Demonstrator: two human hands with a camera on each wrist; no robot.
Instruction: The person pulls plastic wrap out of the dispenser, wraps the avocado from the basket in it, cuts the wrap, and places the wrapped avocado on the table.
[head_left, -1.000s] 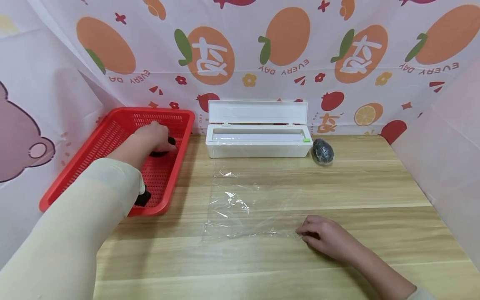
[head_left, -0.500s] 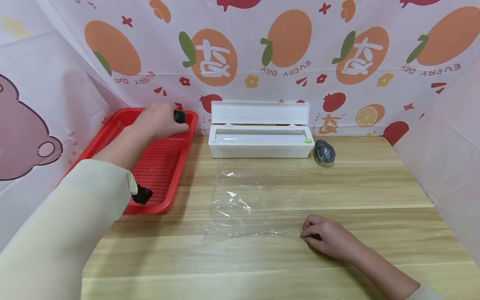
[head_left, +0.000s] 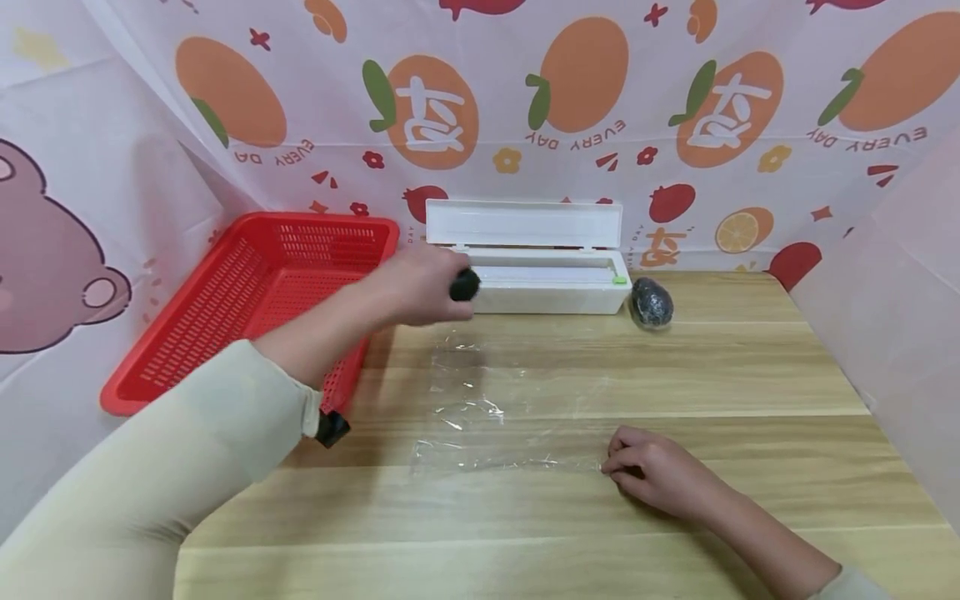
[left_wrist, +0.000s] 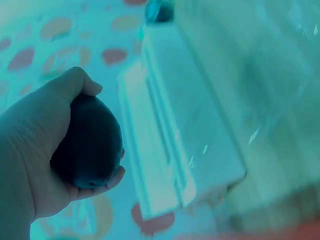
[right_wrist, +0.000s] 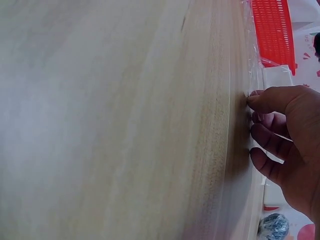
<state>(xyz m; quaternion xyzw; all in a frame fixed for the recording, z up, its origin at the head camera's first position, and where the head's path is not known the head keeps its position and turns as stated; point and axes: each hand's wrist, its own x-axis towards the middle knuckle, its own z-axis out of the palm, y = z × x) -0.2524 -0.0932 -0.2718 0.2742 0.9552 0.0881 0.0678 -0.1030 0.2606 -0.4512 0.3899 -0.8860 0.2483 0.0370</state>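
My left hand [head_left: 420,287] grips a dark, egg-shaped avocado [left_wrist: 92,145] above the table, in front of the left end of a white cling film dispenser [head_left: 555,300]. In the left wrist view the thumb and fingers curl round its sides. A sheet of clear cling film [head_left: 480,412] runs from the dispenser toward me, creased and shiny, flat over the wood. At its near right corner my right hand [head_left: 652,471] pinches the film's edge between thumb and fingers, low at the table. Beside the dispenser's right end lies another avocado [head_left: 651,303], wrapped in film.
A red plastic basket [head_left: 198,321] stands at the left, partly covered by my left sleeve [head_left: 217,433]. The dispenser's lid [head_left: 523,223] is raised, close to a fruit-printed cloth [head_left: 517,150] at the back. Bare wood table [head_left: 750,367] shows at the right.
My left hand has lifted the avocado out of the red basket and carried it right, over to the dispenser. The right hand stays at the film's corner.
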